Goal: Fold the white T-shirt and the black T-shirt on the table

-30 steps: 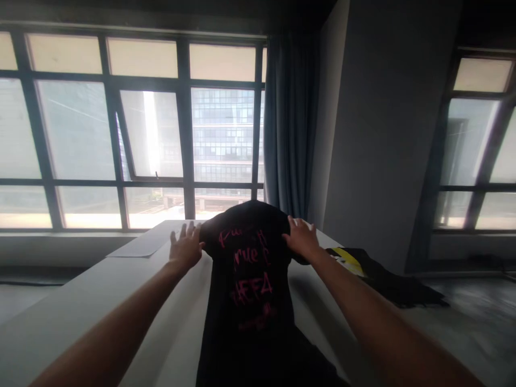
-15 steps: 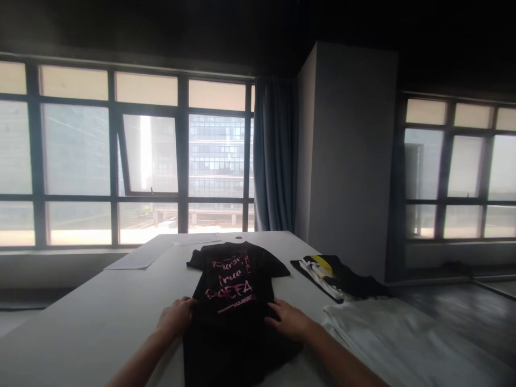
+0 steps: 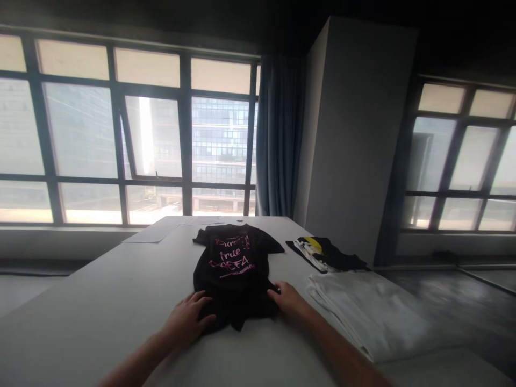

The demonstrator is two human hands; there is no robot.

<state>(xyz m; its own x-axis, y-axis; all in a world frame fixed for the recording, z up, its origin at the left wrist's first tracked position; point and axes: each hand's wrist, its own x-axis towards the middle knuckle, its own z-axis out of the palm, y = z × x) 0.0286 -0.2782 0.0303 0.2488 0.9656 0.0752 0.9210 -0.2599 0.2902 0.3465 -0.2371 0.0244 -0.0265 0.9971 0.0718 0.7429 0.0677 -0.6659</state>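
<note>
A black T-shirt (image 3: 231, 279) with pink lettering lies on the white table, its collar toward the windows. Its lower part is bunched up and doubled over near me, with a small point of cloth sticking out at the near edge. My left hand (image 3: 187, 317) rests on the lower left corner of the shirt, fingers spread over the fabric. At the lower right edge, my right hand (image 3: 288, 298) has its thumb and fingers closed on the cloth. The fingertips are partly hidden there.
To the right lies a black garment (image 3: 338, 255) with a yellow and white print. Nearer me is a folded white cloth (image 3: 363, 306). Sheets of paper (image 3: 151, 232) lie at the table's (image 3: 121, 301) far left. Windows, a curtain (image 3: 280, 134) and a pillar (image 3: 358, 134) stand beyond.
The shirt's lower part, which stretched toward me past the hands, is now drawn up and folded over. My left hand has gone from closed at the shirt's side to spread on the fabric.
</note>
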